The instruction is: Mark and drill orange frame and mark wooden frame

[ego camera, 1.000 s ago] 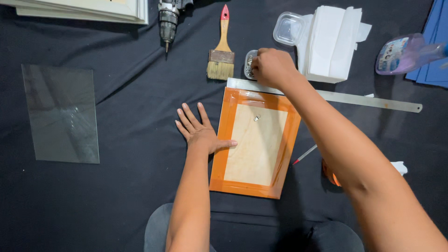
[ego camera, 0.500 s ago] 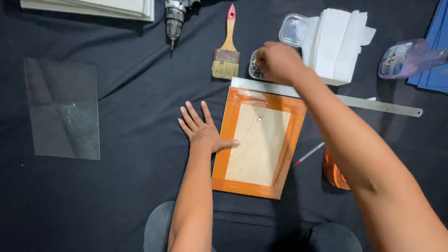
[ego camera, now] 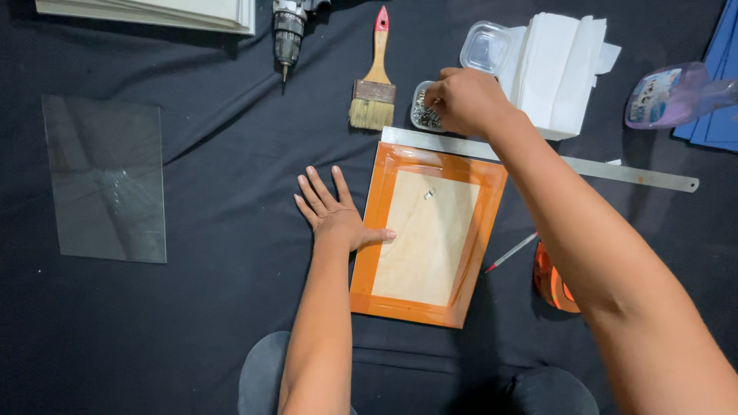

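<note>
- The right hand (ego camera: 467,100) is up at a small clear container (ego camera: 425,111) of little metal bits, fingers bunched and dipped into it; they look pinched together, though whether they've got hold of a piece I can't tell from here
- That container sits just beyond the top edge of the steel ruler (ego camera: 538,157), between the paintbrush (ego camera: 373,84) and the stack of white paper towels (ego camera: 561,65)
- The left hand (ego camera: 336,214) lies flat, fingers spread wide on the black cloth (ego camera: 215,323), thumb resting on the left edge of the orange picture frame (ego camera: 369,253); it grips nothing
- The frame lies face down in the middle of the worktop, pale backing board (ego camera: 427,246) showing, with a small metal hanger (ego camera: 429,194) near its upper middle
- The ruler lies across the frame's top edge, running off to the right
- A thin red-tipped pencil (ego camera: 511,252) lies just right of the frame, and an orange object (ego camera: 552,280) is half hidden under the right forearm
- An empty clear tub (ego camera: 486,48) sits beside the towels
- Farther out: a pane of glass (ego camera: 104,178) at far left, a drill (ego camera: 289,31) at the top, a purple spray bottle (ego camera: 673,94) at right
</note>
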